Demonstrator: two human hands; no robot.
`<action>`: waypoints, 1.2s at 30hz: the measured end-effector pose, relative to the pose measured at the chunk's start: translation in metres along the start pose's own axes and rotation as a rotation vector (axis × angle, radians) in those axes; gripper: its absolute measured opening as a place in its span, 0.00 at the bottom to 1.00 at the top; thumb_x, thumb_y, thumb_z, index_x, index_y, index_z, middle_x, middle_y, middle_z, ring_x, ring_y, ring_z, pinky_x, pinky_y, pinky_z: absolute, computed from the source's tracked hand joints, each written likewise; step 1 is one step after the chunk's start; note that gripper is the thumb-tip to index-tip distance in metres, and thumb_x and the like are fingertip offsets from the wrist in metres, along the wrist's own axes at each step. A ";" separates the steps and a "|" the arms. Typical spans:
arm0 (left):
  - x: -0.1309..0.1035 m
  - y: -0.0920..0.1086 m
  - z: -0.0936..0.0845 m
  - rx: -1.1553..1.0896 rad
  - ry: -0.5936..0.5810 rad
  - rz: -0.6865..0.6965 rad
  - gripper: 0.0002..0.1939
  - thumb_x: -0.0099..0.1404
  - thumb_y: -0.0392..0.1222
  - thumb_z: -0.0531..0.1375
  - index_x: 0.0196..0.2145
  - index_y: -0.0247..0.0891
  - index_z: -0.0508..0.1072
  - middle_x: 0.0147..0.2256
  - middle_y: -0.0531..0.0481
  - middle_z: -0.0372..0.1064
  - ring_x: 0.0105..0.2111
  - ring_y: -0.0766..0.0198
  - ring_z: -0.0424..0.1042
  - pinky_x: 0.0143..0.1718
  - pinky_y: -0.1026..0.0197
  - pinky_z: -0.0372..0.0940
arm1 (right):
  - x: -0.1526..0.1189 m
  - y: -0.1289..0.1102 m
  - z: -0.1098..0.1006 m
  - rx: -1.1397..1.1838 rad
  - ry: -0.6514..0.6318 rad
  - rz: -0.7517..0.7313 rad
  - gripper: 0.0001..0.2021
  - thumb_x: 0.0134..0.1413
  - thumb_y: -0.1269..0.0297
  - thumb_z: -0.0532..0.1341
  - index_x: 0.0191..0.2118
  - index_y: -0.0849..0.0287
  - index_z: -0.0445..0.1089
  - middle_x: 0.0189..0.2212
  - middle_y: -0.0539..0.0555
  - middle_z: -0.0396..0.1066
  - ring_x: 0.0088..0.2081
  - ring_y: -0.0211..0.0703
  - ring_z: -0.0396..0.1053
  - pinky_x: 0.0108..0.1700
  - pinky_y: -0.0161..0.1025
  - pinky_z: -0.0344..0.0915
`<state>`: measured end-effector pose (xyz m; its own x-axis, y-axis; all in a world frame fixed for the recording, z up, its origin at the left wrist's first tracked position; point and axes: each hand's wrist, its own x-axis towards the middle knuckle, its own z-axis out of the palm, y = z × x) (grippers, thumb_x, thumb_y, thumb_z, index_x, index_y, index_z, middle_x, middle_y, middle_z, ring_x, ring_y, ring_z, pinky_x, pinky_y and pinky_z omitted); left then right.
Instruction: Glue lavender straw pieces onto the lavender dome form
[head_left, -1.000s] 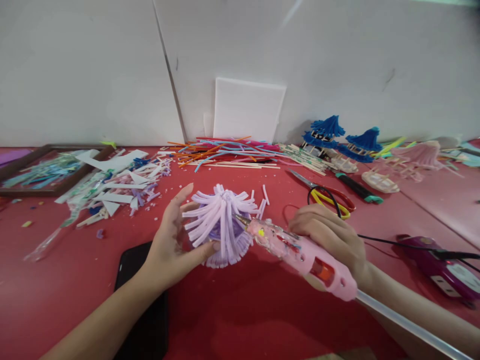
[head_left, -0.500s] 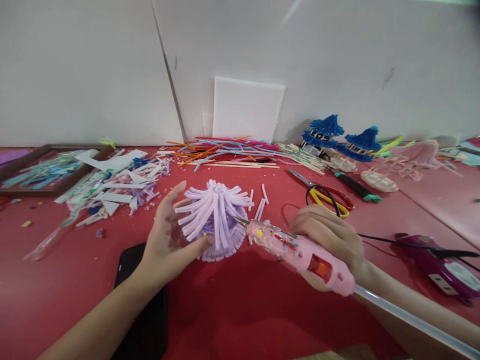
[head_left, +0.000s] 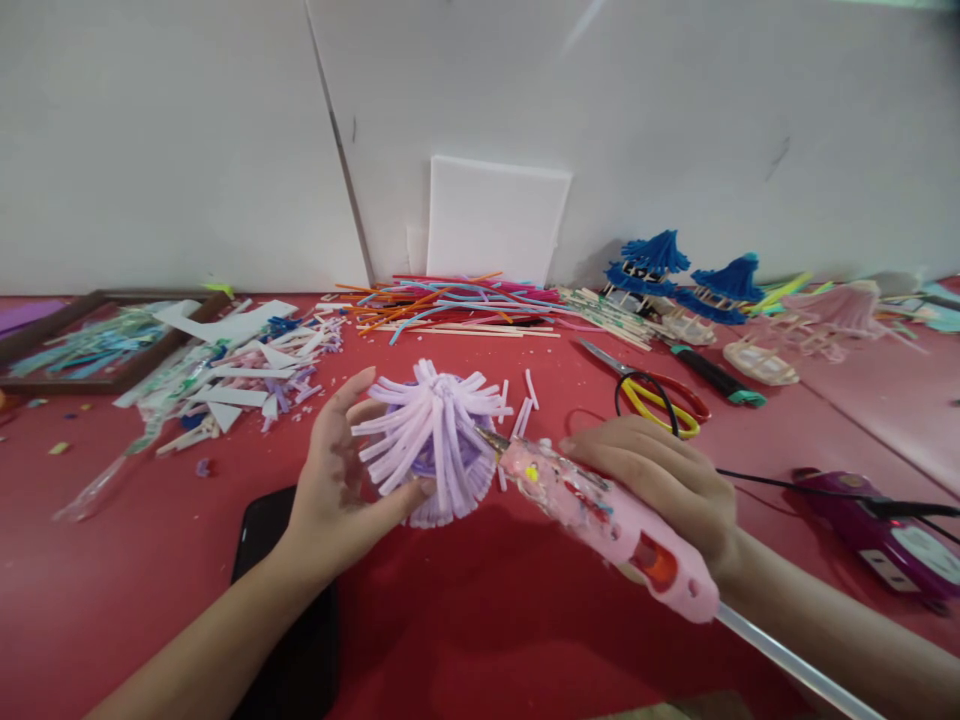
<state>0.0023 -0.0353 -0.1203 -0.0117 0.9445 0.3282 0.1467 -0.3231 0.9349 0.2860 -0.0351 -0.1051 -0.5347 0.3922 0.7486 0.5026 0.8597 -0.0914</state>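
My left hand grips a small lilac pavilion model from its left side, thumb at the front. Strips of fuzzy pipe cleaner fan out from its peak over a darker purple layer. In my right hand is a pink hot glue gun, with a clear glue stick running out of its back end. The metal nozzle points at the right side of the model's roof, at or very near the strips. Short lilac pipe cleaner pieces lie just behind the nozzle.
Scissors and a dark-handled tool lie right of centre, before blue models and a pink one. A purple power strip sits at right. Scraps and a black phone are left; coloured pipe cleaners lie behind.
The glue gun's rear has swung slightly down and right, and its nozzle has shifted slightly up on the roof. My left hand still holds the model in nearly the same place.
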 end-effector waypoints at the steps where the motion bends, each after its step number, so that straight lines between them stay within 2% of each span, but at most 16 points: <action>1: 0.000 0.001 0.000 -0.002 -0.038 0.030 0.44 0.49 0.37 0.72 0.61 0.47 0.58 0.45 0.48 0.66 0.39 0.58 0.75 0.37 0.60 0.74 | 0.000 -0.001 -0.001 0.002 -0.002 -0.004 0.13 0.67 0.61 0.52 0.50 0.61 0.66 0.37 0.62 0.76 0.37 0.48 0.75 0.40 0.46 0.72; 4: -0.002 0.002 0.000 0.003 -0.121 0.097 0.40 0.54 0.36 0.69 0.61 0.46 0.57 0.46 0.46 0.66 0.41 0.58 0.75 0.40 0.59 0.73 | 0.002 -0.003 -0.001 -0.009 0.028 -0.014 0.11 0.67 0.65 0.51 0.47 0.62 0.66 0.36 0.62 0.75 0.38 0.48 0.75 0.40 0.46 0.72; 8: -0.004 -0.002 -0.003 0.023 -0.152 0.114 0.40 0.58 0.38 0.68 0.64 0.47 0.55 0.51 0.43 0.64 0.50 0.54 0.72 0.49 0.56 0.71 | 0.005 -0.003 0.003 0.013 0.068 -0.027 0.08 0.65 0.70 0.53 0.45 0.62 0.67 0.35 0.60 0.74 0.37 0.47 0.74 0.39 0.44 0.72; 17: -0.006 -0.009 -0.007 0.061 -0.224 0.163 0.42 0.63 0.42 0.66 0.67 0.54 0.49 0.56 0.43 0.62 0.58 0.53 0.66 0.56 0.52 0.66 | 0.004 -0.003 0.005 0.010 0.052 -0.018 0.06 0.64 0.71 0.52 0.41 0.62 0.65 0.32 0.58 0.71 0.35 0.44 0.71 0.38 0.43 0.72; 21: -0.007 -0.010 -0.008 0.067 -0.217 0.169 0.42 0.62 0.42 0.66 0.68 0.54 0.49 0.57 0.42 0.61 0.58 0.52 0.66 0.55 0.52 0.66 | 0.005 -0.006 0.002 0.023 0.019 0.014 0.06 0.63 0.73 0.51 0.39 0.60 0.64 0.29 0.55 0.69 0.33 0.42 0.70 0.36 0.40 0.71; 26: -0.006 -0.008 -0.009 0.085 -0.216 0.186 0.41 0.63 0.42 0.66 0.68 0.52 0.50 0.54 0.41 0.63 0.52 0.53 0.71 0.50 0.54 0.70 | 0.005 -0.008 0.000 0.040 -0.021 0.043 0.07 0.62 0.76 0.52 0.37 0.58 0.63 0.28 0.54 0.69 0.32 0.42 0.70 0.34 0.39 0.69; 36: -0.004 -0.010 -0.010 0.137 -0.164 0.193 0.41 0.63 0.43 0.66 0.67 0.53 0.50 0.53 0.42 0.64 0.51 0.55 0.71 0.48 0.57 0.71 | 0.003 -0.006 0.002 0.088 -0.038 0.022 0.09 0.67 0.69 0.48 0.36 0.58 0.63 0.26 0.54 0.67 0.32 0.43 0.68 0.34 0.41 0.68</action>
<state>-0.0093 -0.0369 -0.1294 0.1883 0.8670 0.4614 0.2627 -0.4971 0.8270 0.2806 -0.0386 -0.1036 -0.5509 0.4219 0.7201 0.4536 0.8756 -0.1660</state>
